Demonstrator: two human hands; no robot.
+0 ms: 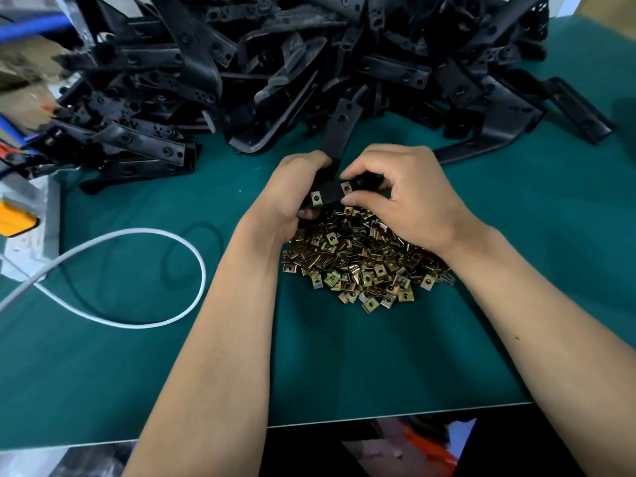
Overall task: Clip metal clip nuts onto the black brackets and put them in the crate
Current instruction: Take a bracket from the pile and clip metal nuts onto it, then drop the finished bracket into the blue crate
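Both hands hold one black bracket (pixel 331 192) just above a heap of brass-coloured clip nuts (pixel 364 261) on the green mat. My left hand (pixel 292 191) grips the bracket's left part, with its long arm sticking up past my fingers. My right hand (pixel 395 191) pinches the bracket's right end between thumb and fingers, at a clip nut (pixel 346 187) sitting on that end. A second clip nut (pixel 316 197) is on the bracket near my left hand. A large pile of black brackets (pixel 292 63) fills the far side of the table. No crate is in view.
A white cable (pixel 144 235) loops across the green mat (pixel 103 356) at the left. A grey block with a yellow part (pixel 20 222) sits at the left edge. The table's front edge (pixel 378 420) runs below my forearms.
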